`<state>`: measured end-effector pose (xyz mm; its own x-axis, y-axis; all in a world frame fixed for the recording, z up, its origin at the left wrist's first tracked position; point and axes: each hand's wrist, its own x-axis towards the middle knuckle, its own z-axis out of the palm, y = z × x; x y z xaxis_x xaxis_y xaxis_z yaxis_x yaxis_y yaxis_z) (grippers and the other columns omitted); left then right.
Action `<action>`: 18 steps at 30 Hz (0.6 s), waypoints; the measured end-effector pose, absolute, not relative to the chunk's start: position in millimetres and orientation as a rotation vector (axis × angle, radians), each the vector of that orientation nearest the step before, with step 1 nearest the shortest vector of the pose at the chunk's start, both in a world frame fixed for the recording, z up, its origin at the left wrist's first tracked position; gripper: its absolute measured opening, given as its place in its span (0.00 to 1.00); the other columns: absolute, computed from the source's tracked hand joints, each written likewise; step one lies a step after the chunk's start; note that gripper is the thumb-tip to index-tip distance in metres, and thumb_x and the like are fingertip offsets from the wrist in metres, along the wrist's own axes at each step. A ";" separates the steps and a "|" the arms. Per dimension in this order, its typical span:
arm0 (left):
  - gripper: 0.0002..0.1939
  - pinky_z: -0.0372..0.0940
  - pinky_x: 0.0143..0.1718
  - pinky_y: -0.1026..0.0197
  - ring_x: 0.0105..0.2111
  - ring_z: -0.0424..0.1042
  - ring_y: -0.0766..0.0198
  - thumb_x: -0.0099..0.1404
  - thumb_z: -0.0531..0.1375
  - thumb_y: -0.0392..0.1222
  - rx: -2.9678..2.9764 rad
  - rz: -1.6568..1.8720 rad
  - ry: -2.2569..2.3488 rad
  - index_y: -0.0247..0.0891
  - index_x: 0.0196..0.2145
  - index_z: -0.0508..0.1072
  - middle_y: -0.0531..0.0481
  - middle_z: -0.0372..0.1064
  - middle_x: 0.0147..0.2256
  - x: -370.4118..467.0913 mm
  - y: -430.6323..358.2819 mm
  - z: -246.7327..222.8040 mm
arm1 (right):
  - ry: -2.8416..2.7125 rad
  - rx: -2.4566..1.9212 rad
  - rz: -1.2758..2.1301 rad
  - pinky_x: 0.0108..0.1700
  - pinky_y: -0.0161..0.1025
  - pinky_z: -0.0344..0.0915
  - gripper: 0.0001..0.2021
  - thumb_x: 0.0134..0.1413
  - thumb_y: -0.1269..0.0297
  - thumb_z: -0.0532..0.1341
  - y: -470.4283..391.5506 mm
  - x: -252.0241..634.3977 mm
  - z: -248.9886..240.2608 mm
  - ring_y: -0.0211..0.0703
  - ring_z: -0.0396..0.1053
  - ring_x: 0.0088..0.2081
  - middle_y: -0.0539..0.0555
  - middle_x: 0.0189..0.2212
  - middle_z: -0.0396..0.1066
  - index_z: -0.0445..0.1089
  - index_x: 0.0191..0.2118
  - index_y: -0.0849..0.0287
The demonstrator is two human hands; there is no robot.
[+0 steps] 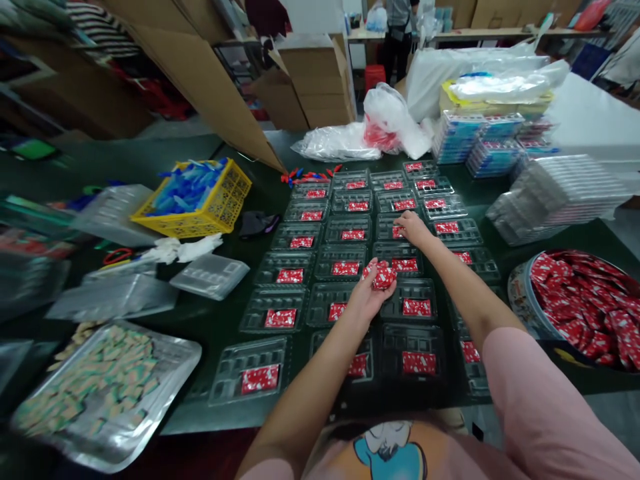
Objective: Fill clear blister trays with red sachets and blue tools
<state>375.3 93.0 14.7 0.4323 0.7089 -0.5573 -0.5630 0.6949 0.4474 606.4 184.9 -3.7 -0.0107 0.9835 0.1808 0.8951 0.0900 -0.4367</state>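
My left hand is closed around several small red packets with white patterns, held above the middle of the trays. Farther forward, my right hand has its fingers on a single red packet in a clear plastic tray. Rows of similar clear compartment trays lie around both hands, most with one red packet in the wide compartment, like the packet at the left. My fingertips partly hide the packet under the right hand.
At right stands a round tub full of red packets, with stacked clear trays behind it. On the left are a metal tray of small coloured pieces and a yellow basket of blue items. Cardboard leans at the back.
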 end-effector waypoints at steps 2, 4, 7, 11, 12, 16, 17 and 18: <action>0.13 0.69 0.46 0.45 0.41 0.73 0.60 0.65 0.60 0.35 0.207 0.821 0.802 0.46 0.47 0.72 0.49 0.71 0.49 381.9 97.9 18.4 | -1.763 -1.741 0.345 0.53 0.43 0.61 0.13 0.56 0.71 0.62 168.1 600.8 4.7 0.47 0.66 0.46 0.63 0.44 0.70 0.74 0.47 0.66; 0.14 0.68 0.47 0.45 0.40 0.72 0.60 0.65 0.60 0.34 0.241 0.833 0.818 0.46 0.48 0.73 0.48 0.72 0.48 393.3 101.0 22.8 | -1.624 -1.615 0.567 0.49 0.42 0.65 0.15 0.59 0.65 0.60 141.4 593.0 13.2 0.45 0.69 0.42 0.60 0.41 0.73 0.73 0.49 0.65; 0.15 0.68 0.44 0.53 0.38 0.72 0.61 0.64 0.61 0.35 0.304 0.847 0.796 0.44 0.48 0.74 0.48 0.74 0.43 423.2 95.2 29.8 | -1.584 -1.445 0.908 0.46 0.42 0.67 0.20 0.60 0.57 0.58 87.4 583.8 20.6 0.44 0.72 0.40 0.56 0.40 0.75 0.69 0.54 0.61; 0.15 0.65 0.42 0.61 0.36 0.72 0.64 0.63 0.63 0.36 0.336 0.816 0.635 0.42 0.48 0.74 0.49 0.74 0.40 480.1 59.5 42.1 | -1.430 -1.464 0.813 0.50 0.43 0.66 0.21 0.57 0.59 0.60 11.8 592.3 26.1 0.46 0.71 0.45 0.56 0.46 0.74 0.68 0.54 0.61; 0.15 0.65 0.42 0.61 0.37 0.72 0.63 0.63 0.63 0.36 0.349 0.772 0.598 0.42 0.48 0.75 0.49 0.75 0.40 493.9 46.7 46.3 | -1.365 -1.489 0.767 0.49 0.43 0.66 0.20 0.57 0.59 0.59 -5.8 600.2 30.0 0.46 0.71 0.44 0.56 0.46 0.74 0.68 0.54 0.61; 0.13 0.63 0.46 0.59 0.45 0.70 0.58 0.62 0.65 0.38 0.440 0.551 0.539 0.44 0.46 0.75 0.49 0.74 0.43 534.3 -2.0 63.3 | -1.231 -1.658 0.525 0.47 0.41 0.67 0.20 0.56 0.59 0.59 -72.6 656.4 62.6 0.45 0.71 0.42 0.55 0.44 0.74 0.68 0.53 0.61; 0.13 0.61 0.48 0.58 0.48 0.69 0.57 0.61 0.65 0.38 0.465 0.503 0.554 0.45 0.45 0.76 0.49 0.73 0.45 540.2 -11.5 66.0 | -1.210 -1.763 0.404 0.48 0.42 0.66 0.21 0.56 0.60 0.60 -88.8 675.3 72.9 0.46 0.71 0.43 0.57 0.45 0.74 0.67 0.54 0.61; 0.13 0.60 0.50 0.57 0.51 0.67 0.56 0.61 0.66 0.37 0.487 0.465 0.576 0.45 0.45 0.76 0.49 0.72 0.47 544.4 -20.1 67.5 | -1.180 -1.894 0.271 0.48 0.43 0.66 0.23 0.55 0.60 0.60 -104.7 695.1 82.4 0.48 0.72 0.43 0.59 0.46 0.74 0.65 0.55 0.62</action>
<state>544.4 -20.1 67.5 0.7433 0.5379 -0.3978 -0.2749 0.7877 0.5514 695.1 -104.7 82.4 0.5280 0.8133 0.2443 0.6257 -0.1781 -0.7594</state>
